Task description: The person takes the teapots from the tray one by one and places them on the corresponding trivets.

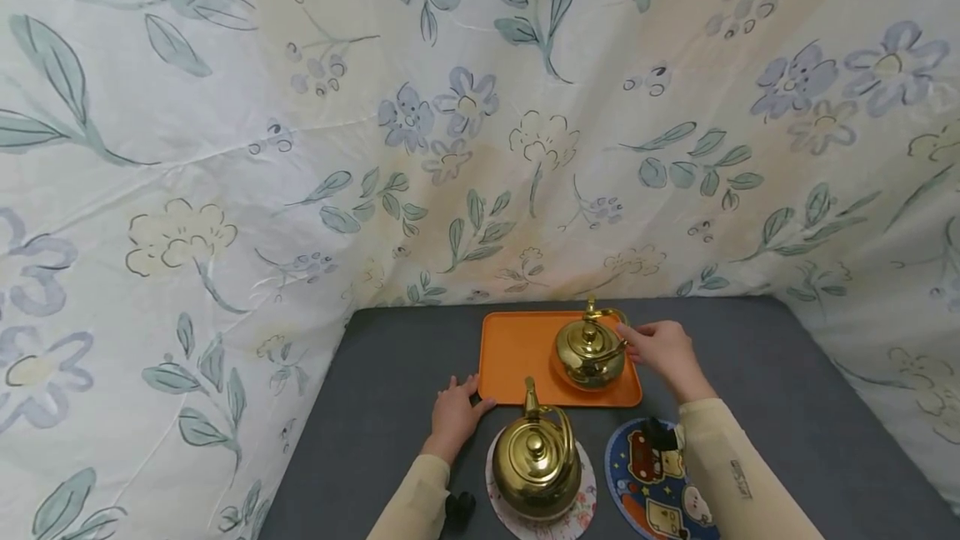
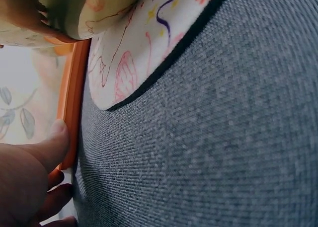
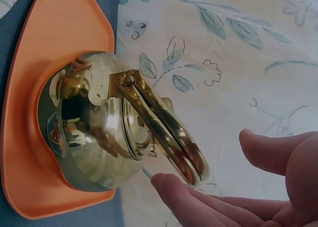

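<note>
Floral-printed pale cloth (image 1: 450, 223) hangs behind and beside a dark grey fabric-covered tabletop (image 1: 405, 348), whose near edge is cut off. Leftmost, the left hand (image 1: 453, 417) touches the near-left corner of a rectangular orange tray (image 1: 517, 357), thumb along its near rim, fingers apart from the thumb; some fingertips are hidden in the left wrist view. Just right of that thumb stands a round, shiny gold metal kettle (image 1: 528, 473) on a round white mat with pink patterns (image 1: 587, 507), partly covered. Beyond, near the right fingers, a second round gold metal kettle (image 1: 588, 357) stands on the tray's right half; whether the orange edge round its base is a separate piece, I cannot tell. Its hinged handle (image 3: 164, 127) tilts toward the right hand (image 1: 663, 352), whose thumb and fingers are apart; contact is hard to make out. Below these fingers, a cream sleeve (image 1: 742, 457) hides part of a round blue cartoon mat (image 1: 622, 473).
</note>
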Motion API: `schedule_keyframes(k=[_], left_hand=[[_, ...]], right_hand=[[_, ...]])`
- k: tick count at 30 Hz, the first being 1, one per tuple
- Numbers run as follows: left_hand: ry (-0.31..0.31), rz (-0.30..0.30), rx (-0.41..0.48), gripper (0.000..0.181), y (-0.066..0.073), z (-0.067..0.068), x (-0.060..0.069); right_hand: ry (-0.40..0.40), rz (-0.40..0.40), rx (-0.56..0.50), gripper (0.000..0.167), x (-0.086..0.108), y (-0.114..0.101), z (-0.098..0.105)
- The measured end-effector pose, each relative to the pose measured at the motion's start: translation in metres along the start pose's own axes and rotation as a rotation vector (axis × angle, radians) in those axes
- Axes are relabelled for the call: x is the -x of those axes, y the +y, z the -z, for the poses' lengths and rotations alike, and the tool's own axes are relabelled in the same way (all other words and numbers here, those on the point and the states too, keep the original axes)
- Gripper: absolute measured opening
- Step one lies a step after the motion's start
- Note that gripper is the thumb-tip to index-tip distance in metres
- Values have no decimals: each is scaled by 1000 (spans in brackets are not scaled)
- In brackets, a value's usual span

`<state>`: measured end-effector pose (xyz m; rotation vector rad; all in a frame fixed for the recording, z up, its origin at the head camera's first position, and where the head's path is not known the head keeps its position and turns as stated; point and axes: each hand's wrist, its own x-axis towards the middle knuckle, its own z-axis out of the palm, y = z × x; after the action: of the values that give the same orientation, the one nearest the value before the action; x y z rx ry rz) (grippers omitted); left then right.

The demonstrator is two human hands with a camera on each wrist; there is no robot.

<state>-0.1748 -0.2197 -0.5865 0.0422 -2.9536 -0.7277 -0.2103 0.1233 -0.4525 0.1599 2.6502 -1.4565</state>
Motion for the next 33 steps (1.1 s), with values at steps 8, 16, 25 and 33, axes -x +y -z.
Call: schedule_keyframes(k=[8, 16, 25, 33], left_hand=[[-9, -3, 27, 67, 1, 0, 0], [-2, 19, 27, 68, -1, -4, 1], [11, 14, 24, 68, 1, -3, -1], [7, 17, 27, 68, 2, -2, -2]], right_hand=[[-3, -15, 4, 67, -15, 1, -2], [-10, -74, -68, 62, -27, 4, -10], [13, -65, -172, 34, -28, 2, -11], [17, -56, -152, 29, -30, 1, -10]])
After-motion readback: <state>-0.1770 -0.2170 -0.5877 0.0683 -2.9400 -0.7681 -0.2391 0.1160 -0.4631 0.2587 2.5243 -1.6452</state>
